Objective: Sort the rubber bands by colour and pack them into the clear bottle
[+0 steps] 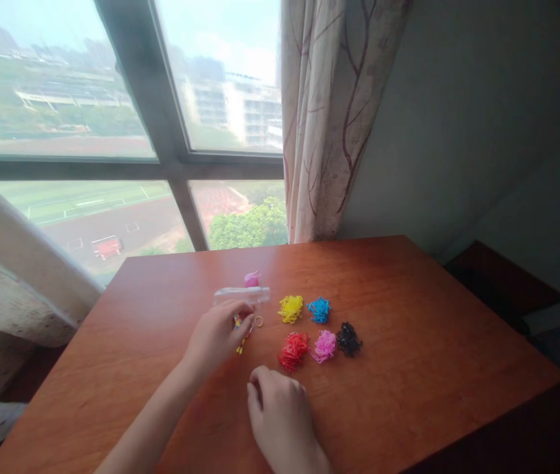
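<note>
Over the middle of the table my left hand (219, 330) is bent, its thumb and index tips close together; what they hold, if anything, is too small to make out. Small multicoloured pieces (240, 347), partly covered by this hand, show under the thumb. Just right of its fingertips lies a thin yellow ring (259, 321). My right hand (282, 411) rests nearer to me with curled fingers, and nothing shows in it. Beyond it are loose piles of small rubber bands: red (293, 350), pink (324, 346), black (348, 339), yellow (290, 309) and blue (319, 309).
A clear plastic case (241, 295) lies behind my left hand, with a small pink object (252, 279) beyond it. The brown wooden table (408, 388) ends at a window (176, 168) and a patterned curtain (319, 125).
</note>
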A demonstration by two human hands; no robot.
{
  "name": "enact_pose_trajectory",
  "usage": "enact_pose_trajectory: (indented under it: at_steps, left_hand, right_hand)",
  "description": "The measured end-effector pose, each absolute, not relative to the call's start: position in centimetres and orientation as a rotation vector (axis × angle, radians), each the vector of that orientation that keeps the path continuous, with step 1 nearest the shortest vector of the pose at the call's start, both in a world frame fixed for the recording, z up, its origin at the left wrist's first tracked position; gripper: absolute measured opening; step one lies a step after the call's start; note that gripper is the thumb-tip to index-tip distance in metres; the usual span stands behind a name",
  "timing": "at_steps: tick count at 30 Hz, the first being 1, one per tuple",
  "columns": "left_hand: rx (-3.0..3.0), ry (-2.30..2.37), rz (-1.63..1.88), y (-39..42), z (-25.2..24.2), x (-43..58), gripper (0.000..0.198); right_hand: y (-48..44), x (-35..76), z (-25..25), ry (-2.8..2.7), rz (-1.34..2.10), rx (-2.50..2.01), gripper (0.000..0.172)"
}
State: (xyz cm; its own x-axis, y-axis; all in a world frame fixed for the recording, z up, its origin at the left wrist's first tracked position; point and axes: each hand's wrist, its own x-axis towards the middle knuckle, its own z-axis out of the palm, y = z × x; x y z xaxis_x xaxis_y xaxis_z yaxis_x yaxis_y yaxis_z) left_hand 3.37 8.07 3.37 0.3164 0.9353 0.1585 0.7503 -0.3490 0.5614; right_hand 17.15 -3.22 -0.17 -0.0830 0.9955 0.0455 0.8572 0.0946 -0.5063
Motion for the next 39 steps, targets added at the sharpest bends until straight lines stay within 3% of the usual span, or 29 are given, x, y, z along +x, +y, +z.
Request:
enact_pose_trajectory:
  at_steps: [11,15,26,39]
  left_hand:
    - [2.068,1.65,0.613,3.9,0.8,-2.2,0.019]
    - [2.08,1.636,0.572,3.6,0.7,-2.3,0.02]
    - [2.084,1.645,0.513,3.4,1.1,-1.8,0.022]
    - [2.078,1.675,0.506,3.2,1.2,-1.5,0.021]
  right_hand:
    - [0.7,13.4,1.5,-2.03,0.483,-2.036,0.01]
    - [1.4,13.4,1.2,-2.034,0.447,-2.058,0.019]
    - [1.7,17.3,3.0,-1.869,0.212,-1.974,0.016]
    - [6.5,22.5,4.0,-1.816,0.035,-2.256,0.017]
